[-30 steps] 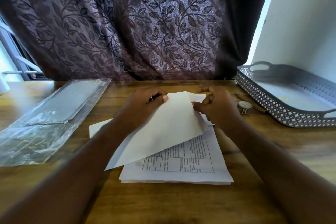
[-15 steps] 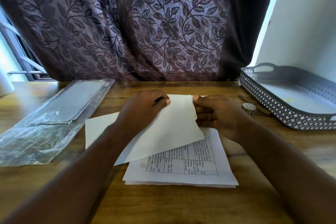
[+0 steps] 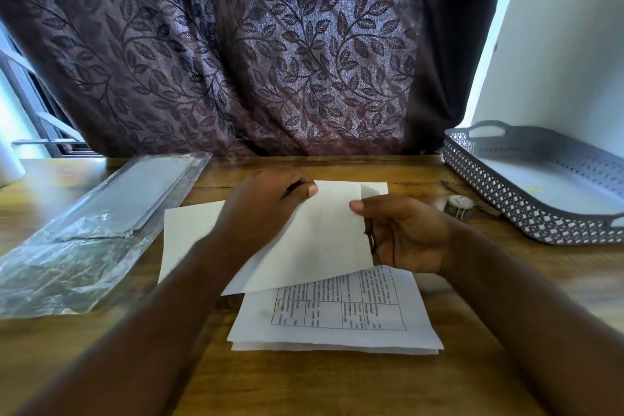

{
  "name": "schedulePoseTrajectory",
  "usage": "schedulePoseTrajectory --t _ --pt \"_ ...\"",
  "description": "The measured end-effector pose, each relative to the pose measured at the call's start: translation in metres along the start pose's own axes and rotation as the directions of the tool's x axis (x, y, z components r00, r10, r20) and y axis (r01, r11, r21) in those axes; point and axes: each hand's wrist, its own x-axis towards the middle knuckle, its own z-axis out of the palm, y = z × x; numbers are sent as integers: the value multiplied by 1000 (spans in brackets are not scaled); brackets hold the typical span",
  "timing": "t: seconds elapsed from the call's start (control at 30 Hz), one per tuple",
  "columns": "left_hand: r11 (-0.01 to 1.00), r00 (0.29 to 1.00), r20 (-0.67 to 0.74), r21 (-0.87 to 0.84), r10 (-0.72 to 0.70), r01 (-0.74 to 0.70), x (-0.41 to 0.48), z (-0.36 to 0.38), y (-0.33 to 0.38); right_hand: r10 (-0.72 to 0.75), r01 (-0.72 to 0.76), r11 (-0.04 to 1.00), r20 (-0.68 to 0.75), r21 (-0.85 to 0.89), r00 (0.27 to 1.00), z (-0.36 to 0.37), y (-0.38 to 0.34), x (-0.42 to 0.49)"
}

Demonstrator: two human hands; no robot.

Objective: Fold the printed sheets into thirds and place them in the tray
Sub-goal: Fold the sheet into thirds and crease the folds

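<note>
Both hands hold one sheet (image 3: 320, 240), blank side up, over the middle of the wooden table (image 3: 304, 382). L hand (image 3: 266, 209) is at the sheet's far edge, thumb pressed on top w/ fingers curled, pinching the paper; a thin dark thing shows betw. thumb & fingers, can't tell what. R hand (image 3: 405, 233) is at the right edge, thumb on top, fingers tucked below, also pinching. The sheet's right part is lifted & tilted, near corner hanging over the stack (image 3: 337, 324) of printed sheets, whose top page shows a table grid w/ small text. The sheet's left part reaches out past the L forearm, low to the table. A 2nd paper layer peeks out at the far right corner behind the R thumb. Tray (image 3: 499, 186), grey w/ perforated wall & handles, sits far right, well apart from the sheet. A tape roll (image 3: 459, 204) lies betw. R hand & tray. A clear plastic sleeve (image 3: 101, 219) lies on the left. Leaf-pattern curtain (image 3: 236, 61) hangs behind; pale wall (image 3: 557, 44) at right.
</note>
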Motion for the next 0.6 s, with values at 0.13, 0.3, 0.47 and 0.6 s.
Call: schedulePoseTrajectory --t 0.13,0.3,0.47,0.6 --pt "996 997 -30 52 67 -65 -2 -1 2 -37 38 999 20 -30 999 0 0 3" --pt "964 982 -67 214 176 -158 -1 -6 1 -112 107 992 -79 -61 991 8 2 7" --pt "929 981 -107 351 160 -113 3 -28 -12 -250 246 968 -124 -49 960 5 -8 3" --pt "953 974 -133 270 181 -140 3 -31 -14 -208 202 976 -80 -75 975 1 -7 -1"
